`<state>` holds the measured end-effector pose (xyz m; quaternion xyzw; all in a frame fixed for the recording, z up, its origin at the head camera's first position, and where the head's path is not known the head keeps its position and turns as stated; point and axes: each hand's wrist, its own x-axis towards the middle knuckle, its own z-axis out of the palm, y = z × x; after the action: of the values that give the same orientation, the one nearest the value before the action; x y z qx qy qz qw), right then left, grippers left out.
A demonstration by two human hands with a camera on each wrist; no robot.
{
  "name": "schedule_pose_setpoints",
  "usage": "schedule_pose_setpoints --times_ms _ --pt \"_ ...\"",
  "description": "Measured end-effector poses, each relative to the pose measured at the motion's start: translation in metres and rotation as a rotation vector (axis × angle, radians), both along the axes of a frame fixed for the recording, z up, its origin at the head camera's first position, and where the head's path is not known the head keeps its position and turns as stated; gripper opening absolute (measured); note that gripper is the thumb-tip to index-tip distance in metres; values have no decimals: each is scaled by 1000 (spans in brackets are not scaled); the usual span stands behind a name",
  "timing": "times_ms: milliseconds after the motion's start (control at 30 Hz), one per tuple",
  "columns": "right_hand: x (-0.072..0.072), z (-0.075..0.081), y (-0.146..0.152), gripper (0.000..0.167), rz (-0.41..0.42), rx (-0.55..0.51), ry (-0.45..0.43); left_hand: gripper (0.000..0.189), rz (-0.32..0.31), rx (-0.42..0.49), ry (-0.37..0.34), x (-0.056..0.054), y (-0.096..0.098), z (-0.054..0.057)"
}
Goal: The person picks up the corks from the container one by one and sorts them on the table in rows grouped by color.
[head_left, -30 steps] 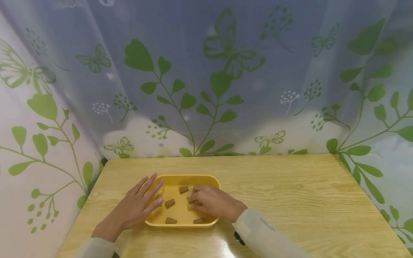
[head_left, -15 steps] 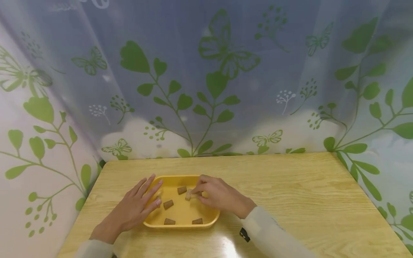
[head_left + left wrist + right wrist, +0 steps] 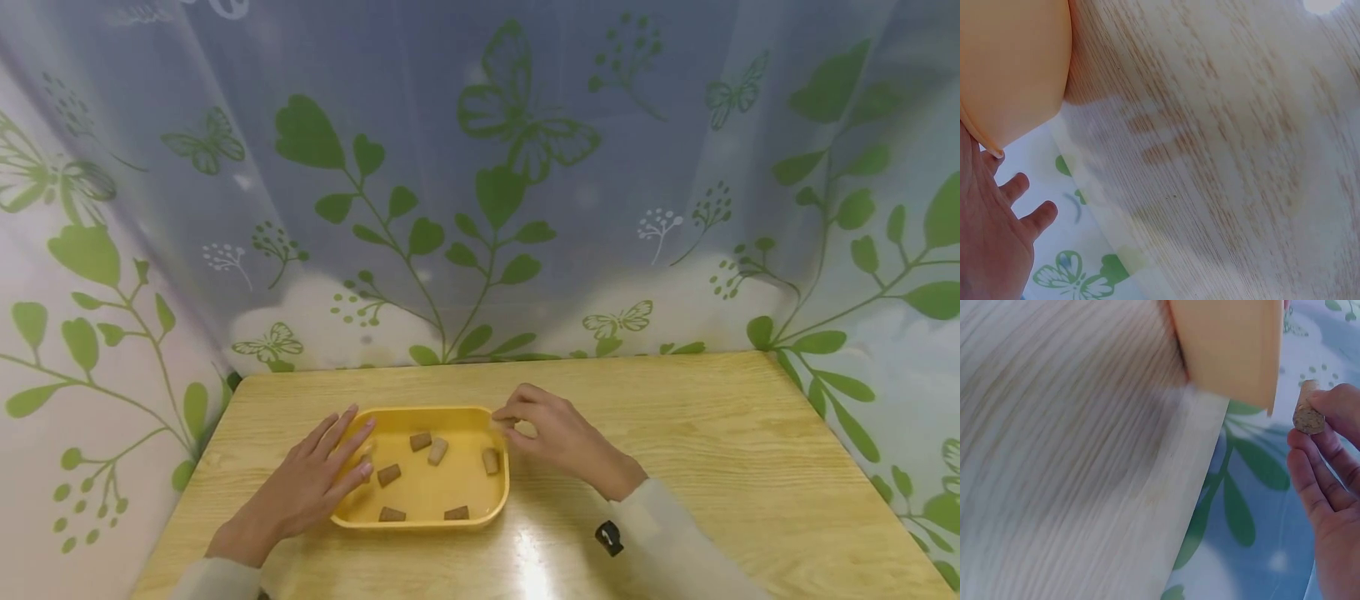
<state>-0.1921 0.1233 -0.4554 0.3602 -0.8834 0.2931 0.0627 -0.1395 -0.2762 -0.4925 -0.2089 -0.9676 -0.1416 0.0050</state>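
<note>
Moved: right hand, shifted rightward from mid-tray to the right rim of the yellow tray, thumb and fingers pinching one cork. Left hand: fingers extended, resting at the left rim. Tray: left of centre on the wood-grain tabletop. Inside: brown cork and pale cork, far middle; right-hand cork; left-of-centre cork; two near-side corks.
</note>
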Motion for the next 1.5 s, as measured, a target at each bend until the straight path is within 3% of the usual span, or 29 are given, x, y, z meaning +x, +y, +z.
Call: schedule_pose_setpoints --times_ms 200,433,633,867,1100,1500 --pt "0 -10 22 21 -74 -5 21 65 -4 1 -9 -1 1 -1" --pt "3 -25 42 21 -220 -20 46 65 -4 2 -14 0 1 0" --pt "6 -34 52 20 -309 -24 12 64 -4 -2 -6 0 1 1" --pt "12 -50 60 17 -337 -34 -34 65 -3 -1 -8 0 1 1" --pt "11 -60 65 15 -342 -7 -140 65 1 -3 -19 1 1 1" --pt "9 -62 66 24 -295 -19 -202 64 1 11 -29 1 1 3"
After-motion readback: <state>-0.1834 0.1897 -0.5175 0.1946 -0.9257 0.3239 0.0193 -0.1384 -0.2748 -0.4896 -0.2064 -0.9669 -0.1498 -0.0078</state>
